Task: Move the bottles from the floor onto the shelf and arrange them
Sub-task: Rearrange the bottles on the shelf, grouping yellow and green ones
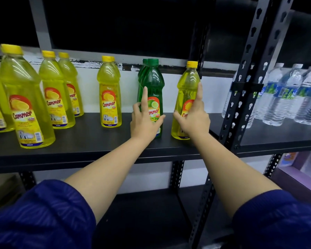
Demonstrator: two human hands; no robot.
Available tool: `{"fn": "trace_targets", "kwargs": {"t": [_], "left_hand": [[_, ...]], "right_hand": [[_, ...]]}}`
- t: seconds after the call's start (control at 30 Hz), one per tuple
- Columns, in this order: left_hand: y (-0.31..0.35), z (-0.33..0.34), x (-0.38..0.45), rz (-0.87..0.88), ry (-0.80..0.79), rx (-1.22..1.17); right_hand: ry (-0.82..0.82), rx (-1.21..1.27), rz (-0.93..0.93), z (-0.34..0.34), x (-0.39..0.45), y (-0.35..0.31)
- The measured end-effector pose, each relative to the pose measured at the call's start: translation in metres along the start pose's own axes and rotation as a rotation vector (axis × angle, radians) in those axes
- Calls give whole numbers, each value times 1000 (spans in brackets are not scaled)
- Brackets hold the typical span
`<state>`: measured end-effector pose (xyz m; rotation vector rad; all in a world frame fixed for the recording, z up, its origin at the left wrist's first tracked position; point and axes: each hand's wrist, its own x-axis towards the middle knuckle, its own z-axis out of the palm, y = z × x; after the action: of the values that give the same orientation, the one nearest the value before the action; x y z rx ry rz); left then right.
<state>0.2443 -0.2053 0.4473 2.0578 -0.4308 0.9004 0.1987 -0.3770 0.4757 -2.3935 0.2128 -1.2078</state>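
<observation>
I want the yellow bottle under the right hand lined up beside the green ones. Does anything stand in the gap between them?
Nothing visible does. The right hand holds the yellow bottle and the left hand holds the front green bottle; between the two bottles only bare shelf shows, apart from the thumbs.

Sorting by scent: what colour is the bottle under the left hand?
Green bottle, green cap, held by left hand; head view.
</observation>
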Motion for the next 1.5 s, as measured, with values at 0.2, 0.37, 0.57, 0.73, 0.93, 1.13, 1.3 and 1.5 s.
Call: {"fn": "trace_targets", "kwargs": {"t": [0.2, 0.37, 0.57, 0.73, 0.93, 1.13, 1.3, 1.5], "left_hand": [[-1, -2, -3, 16, 0, -40], [-1, -5, -6, 28, 1, -42], [1, -13, -8, 29, -45, 16], [-17, -57, -16, -5, -163, 170], [-66, -147, -29, -13, -176, 479], [-116, -196, -48, -97, -374, 734], [-112, -197, -66, -43, -308, 674], [-120, -230, -72, 143, 148, 514]], "right_hand": [[5, -2, 4, -1, -2, 0], [6, -9, 9, -2, -4, -1], [-7, 20, 15, -6, -4, -5], [-9, 92, 70, -21, -11, -24], [60, 164, -3, -42, -40, -66], [77, 276, -177, -45, -58, -145], [3, 302, -222, -8, -68, -206], [-90, 241, -163, 49, -81, -230]]}}
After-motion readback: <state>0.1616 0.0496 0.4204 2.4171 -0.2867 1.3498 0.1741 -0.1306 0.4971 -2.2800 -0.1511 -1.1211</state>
